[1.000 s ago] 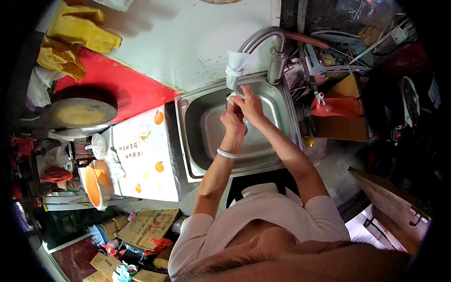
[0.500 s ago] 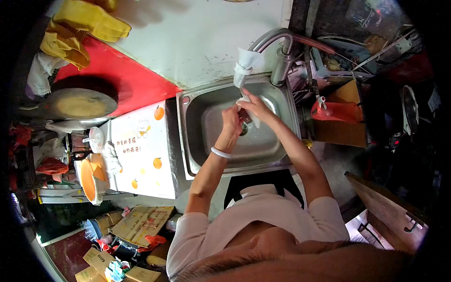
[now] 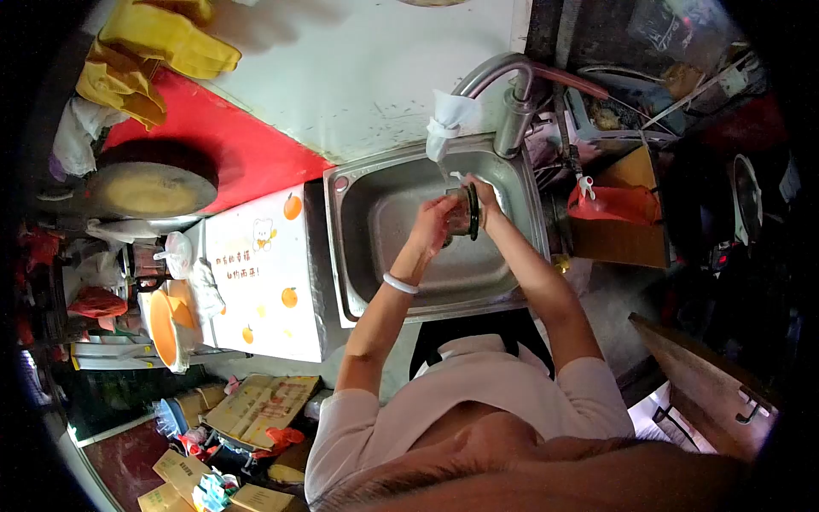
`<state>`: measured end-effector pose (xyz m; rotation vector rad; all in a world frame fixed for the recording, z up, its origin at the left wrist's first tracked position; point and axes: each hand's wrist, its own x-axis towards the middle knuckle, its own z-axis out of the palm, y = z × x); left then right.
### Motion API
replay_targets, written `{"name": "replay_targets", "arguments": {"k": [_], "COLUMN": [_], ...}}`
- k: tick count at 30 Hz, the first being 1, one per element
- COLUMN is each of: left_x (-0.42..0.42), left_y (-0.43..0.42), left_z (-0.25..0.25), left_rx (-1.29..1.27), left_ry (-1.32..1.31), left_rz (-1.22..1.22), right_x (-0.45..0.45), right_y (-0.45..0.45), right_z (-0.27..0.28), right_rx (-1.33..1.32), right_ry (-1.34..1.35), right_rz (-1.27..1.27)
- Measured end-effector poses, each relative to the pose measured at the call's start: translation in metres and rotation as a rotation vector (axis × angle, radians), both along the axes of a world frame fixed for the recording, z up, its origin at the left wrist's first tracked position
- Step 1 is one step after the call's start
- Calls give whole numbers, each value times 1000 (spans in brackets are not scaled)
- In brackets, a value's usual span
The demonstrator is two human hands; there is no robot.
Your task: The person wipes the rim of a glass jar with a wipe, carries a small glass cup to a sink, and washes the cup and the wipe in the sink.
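My left hand (image 3: 433,225) is closed round a clear glass jar (image 3: 459,213) with a dark green rim, tipped on its side above the sink (image 3: 375,286). At the jar's rim end is my right hand (image 3: 487,203), its fingers curled. A small piece of white cloth (image 3: 458,176) shows by the right fingertips; the rest of it is hidden. Just above the hands hangs the curved metal faucet (image 3: 493,64), its spout wrapped in a white cover (image 3: 445,124). A thin stream of water seems to fall from it.
Left of the sink stands a white box-like surface (image 3: 264,294) with orange prints. Beyond it are a round wooden board (image 3: 149,188) and an orange-lined container (image 3: 164,328). Yellow gloves (image 3: 171,43) hang at the upper left. An open cardboard box (image 3: 627,243) sits at right.
The jar has turned so its dark rim now faces right. My right hand has moved slightly right and down to the rim, and most of the white cloth has gone out of sight.
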<state>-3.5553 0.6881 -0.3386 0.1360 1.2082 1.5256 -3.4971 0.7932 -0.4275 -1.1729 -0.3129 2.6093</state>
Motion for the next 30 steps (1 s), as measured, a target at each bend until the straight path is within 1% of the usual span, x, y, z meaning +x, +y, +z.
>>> {"name": "replay_targets", "arguments": {"k": [3, 4, 5, 7, 8, 9, 11, 12, 13, 14, 15, 16, 17, 18, 19, 20, 21, 22, 23, 24, 25, 26, 27, 29, 30], "left_x": [8, 9, 9, -2, -7, -7, -3, -4, -3, -2, -1, 5, 6, 8, 9, 2, -7, -16, -23, -26, -32, -38, -39, -30, -26], "left_y": [-2, -1, 0, 3, 4, 5, 6, 7, 7, 6, 7, 10, 8, 8, 10, 8, 7, 7, 8, 10, 11, 12, 12, 14, 14], "left_z": [-1, -5, -9, -29, -40, -34, -16, -17, -19, -20, -20, -16, -13, -11, -10, -11, -9, -4, 1, 12, 8, 2, 8, 18, 25], "left_rx": [51, 31, 12, -22, -54, -49, -76, -90, -95, -89, -76, -57, -56, -60, -63, -30, -30, -43, -58, -114, -113, -93, -71, -36, -3], "left_ry": [-48, -56, -65, -44, -20, -21, 26, 28, 26, 46, 69, 61, 69, 52, 31, 41, 37, 109, 181, 274, 276, 335, 394, 398, 399], "left_rz": [20, 101, 182, 218, 252, 248, 308, 313, 314, 248, 182, 179, 166, 177, 192, 119, 122, 20, -78, -88, -74, -112, -153, -121, -95], "right_x": [-6, -12, -14, -7, -1, 10, 17, 13, 5, -2, -10, -20, -27, -31, -32, -31, -26, -19, -14, -9, 2, 10, 11, 12, 17], "right_y": [8, 6, 4, -8, -20, -36, -40, -35, -26, -16, -1, 17, 31, 40, 48, 52, 54, 53, 54, 53, 51, 45, 40, 32, 29], "right_z": [-3, -2, -1, 21, 30, 56, 59, 57, 53, 49, 54, 65, 72, 65, 47, 30, 16, 10, 5, 7, 32, 47, 46, 40, 41], "right_rx": [557, 629, 629, 1402, 1869, 2068, 2239, 2239, 2219, 2192, 2189, 1864, 1486, 1486, 1258, 1029, 1027, 836, 737, 638, 591, 535, 535, 692, 624], "right_ry": [-239, -167, -168, -236, -487, -631, -701, -701, -754, -808, -811, -718, -600, -609, -440, -275, -276, -141, -73, -3, 201, 399, 402, 360, 300], "right_rz": [-16, -74, -74, 89, 222, 343, 372, 372, 471, 569, 567, 1013, 1387, 1372, 1261, 1144, 1148, 903, 786, 673, 576, 472, 479, 586, 595]}}
